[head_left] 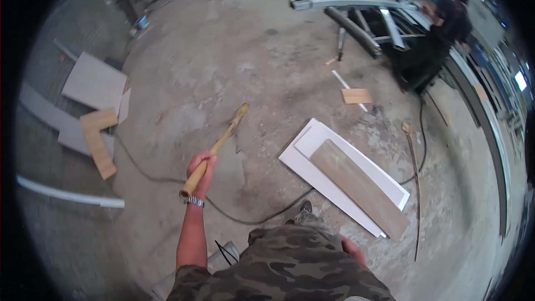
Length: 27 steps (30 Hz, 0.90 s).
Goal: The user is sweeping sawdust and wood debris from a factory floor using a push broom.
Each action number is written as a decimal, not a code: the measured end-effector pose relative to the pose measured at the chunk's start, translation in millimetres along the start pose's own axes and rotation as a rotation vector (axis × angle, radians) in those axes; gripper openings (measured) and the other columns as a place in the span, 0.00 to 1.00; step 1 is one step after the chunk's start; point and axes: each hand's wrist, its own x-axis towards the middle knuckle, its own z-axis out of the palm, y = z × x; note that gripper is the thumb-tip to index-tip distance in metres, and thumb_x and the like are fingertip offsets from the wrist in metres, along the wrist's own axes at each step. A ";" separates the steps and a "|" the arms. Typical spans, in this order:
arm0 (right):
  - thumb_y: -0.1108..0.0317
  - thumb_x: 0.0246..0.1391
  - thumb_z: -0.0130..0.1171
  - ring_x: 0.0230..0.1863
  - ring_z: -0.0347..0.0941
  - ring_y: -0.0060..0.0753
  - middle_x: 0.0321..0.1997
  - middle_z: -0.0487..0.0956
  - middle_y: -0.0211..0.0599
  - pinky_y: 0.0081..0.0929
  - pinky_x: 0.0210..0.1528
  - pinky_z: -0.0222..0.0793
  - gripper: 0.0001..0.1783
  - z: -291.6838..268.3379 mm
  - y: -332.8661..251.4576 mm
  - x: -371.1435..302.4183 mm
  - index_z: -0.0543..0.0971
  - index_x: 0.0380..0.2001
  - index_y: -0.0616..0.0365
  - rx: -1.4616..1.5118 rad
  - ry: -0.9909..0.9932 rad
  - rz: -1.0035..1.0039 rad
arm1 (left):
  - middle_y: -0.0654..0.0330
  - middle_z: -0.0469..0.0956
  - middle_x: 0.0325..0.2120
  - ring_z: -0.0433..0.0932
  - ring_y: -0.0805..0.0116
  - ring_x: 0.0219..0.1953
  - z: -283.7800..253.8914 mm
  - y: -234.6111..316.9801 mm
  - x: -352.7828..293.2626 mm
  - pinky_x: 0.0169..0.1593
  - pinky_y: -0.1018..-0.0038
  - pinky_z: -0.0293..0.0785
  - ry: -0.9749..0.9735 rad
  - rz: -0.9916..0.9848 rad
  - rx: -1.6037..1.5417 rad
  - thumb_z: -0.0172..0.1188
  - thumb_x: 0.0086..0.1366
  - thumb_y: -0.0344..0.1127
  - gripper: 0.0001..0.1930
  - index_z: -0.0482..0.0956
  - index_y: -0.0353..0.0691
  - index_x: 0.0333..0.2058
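Note:
My left hand [202, 168] is wrapped round a long yellowish tube [225, 135], near its hollow near end. The tube slants up and away to the right, and its far end looks flattened and worn. A metal watch band sits on my left wrist. Only a bit of my right hand [353, 249] shows beside my camouflage shirt, and its fingers are hidden. To the right of my feet lie white panels [356, 153] on the floor, with a brown board [359, 187] on top.
A dark cable [245, 222] runs across the concrete floor by my feet. Boards [95, 81] lie at left, with a white strip [69, 192]. A thin rod [417, 200] lies at right. Far right, a person [440, 33] bends over metal frames [356, 3].

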 end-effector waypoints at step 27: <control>0.46 0.47 0.57 0.47 0.76 0.51 0.43 0.80 0.53 0.38 0.53 0.69 0.31 220.6 -353.9 410.9 0.79 0.44 0.62 -1.021 0.047 -0.068 | 0.62 0.79 0.33 0.74 0.75 0.37 -105.2 -209.9 344.2 0.47 0.77 0.70 0.040 -0.313 -0.423 0.59 0.63 0.31 0.04 0.77 0.37 0.33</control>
